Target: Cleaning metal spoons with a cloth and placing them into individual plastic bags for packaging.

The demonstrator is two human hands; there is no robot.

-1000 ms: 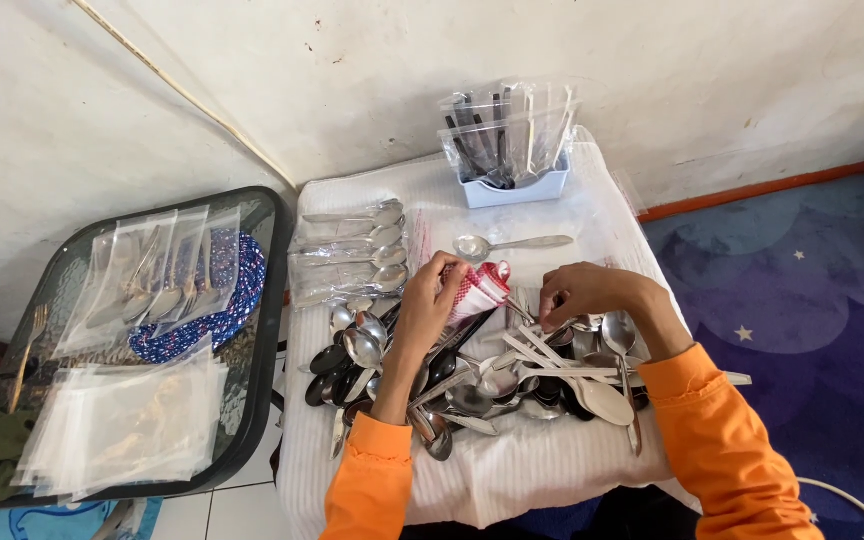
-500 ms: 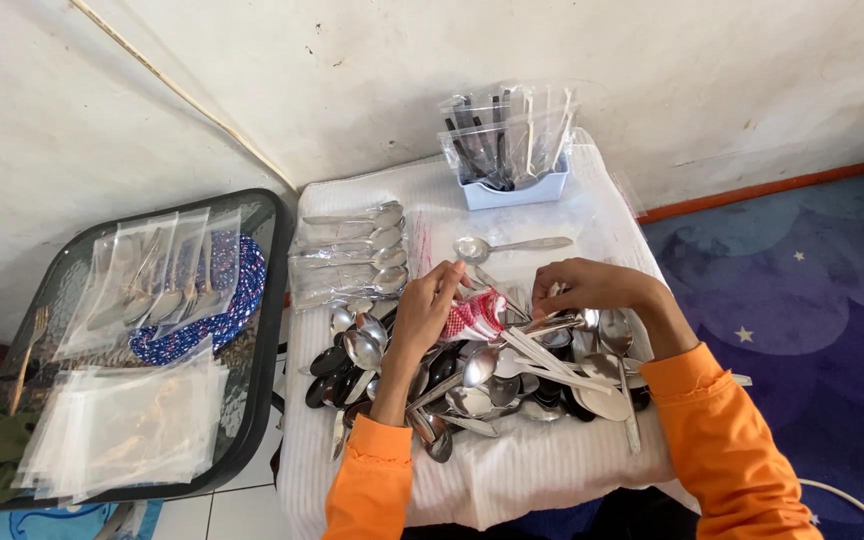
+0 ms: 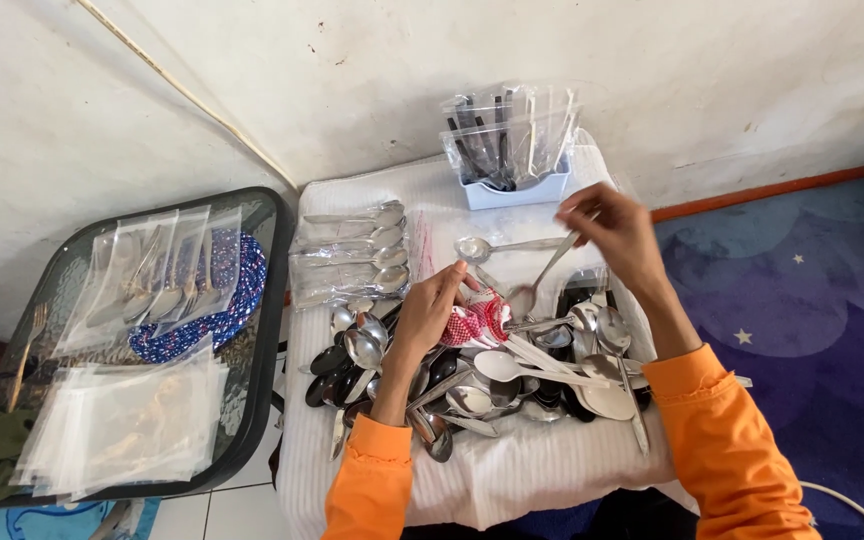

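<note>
My left hand (image 3: 432,312) grips a red and white checked cloth (image 3: 476,322) over the pile of metal spoons (image 3: 472,375) on the white-covered table (image 3: 512,470). My right hand (image 3: 614,232) is raised above the pile and holds a steel spoon (image 3: 542,280) by its handle, the bowl hanging down next to the cloth. One loose spoon (image 3: 497,246) lies alone behind them. Both sleeves are orange.
Bagged spoons (image 3: 347,250) lie in a row at the table's back left. A white box of bagged cutlery (image 3: 507,150) stands at the back by the wall. At left, a dark glass tray table (image 3: 262,300) holds clear bags (image 3: 122,420), packed spoons and a blue rope mat (image 3: 207,300).
My right hand has lifted from the pile toward the back right, drawing a spoon up by its handle. My left hand has stayed on the cloth.
</note>
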